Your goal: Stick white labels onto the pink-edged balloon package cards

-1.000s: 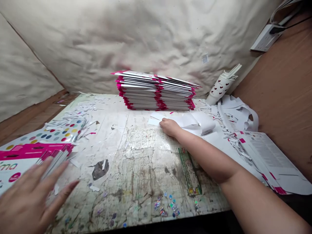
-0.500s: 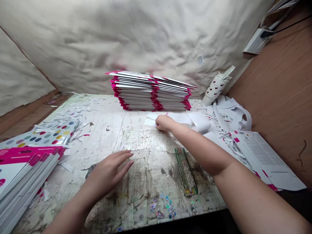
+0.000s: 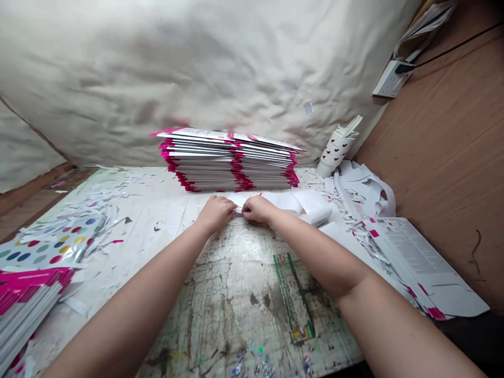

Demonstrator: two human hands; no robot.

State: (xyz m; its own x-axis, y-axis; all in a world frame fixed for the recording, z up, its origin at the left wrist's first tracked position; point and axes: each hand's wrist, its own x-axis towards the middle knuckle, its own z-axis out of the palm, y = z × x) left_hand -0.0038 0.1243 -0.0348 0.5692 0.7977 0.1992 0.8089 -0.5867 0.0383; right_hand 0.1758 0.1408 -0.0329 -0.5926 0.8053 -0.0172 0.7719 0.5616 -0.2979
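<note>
Tugging unevenly could tear or crease the white paper strip (image 3: 284, 200), pinched by the right hand (image 3: 258, 209) and met by the left hand (image 3: 216, 213), whose grip cannot be told, toward the far edge of the table (image 3: 232, 278), before the magenta-edged package stack (image 3: 212, 168).

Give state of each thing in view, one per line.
White paper: partly curled
Left hand: fingers at white paper, grip unclear
Right hand: fingers curled on white paper
Back card stack: piled, uneven edges
Tumbler: standing
Power socket: plug inserted
Polka-dot piece: lying flat
Printed card: lying flat
</note>
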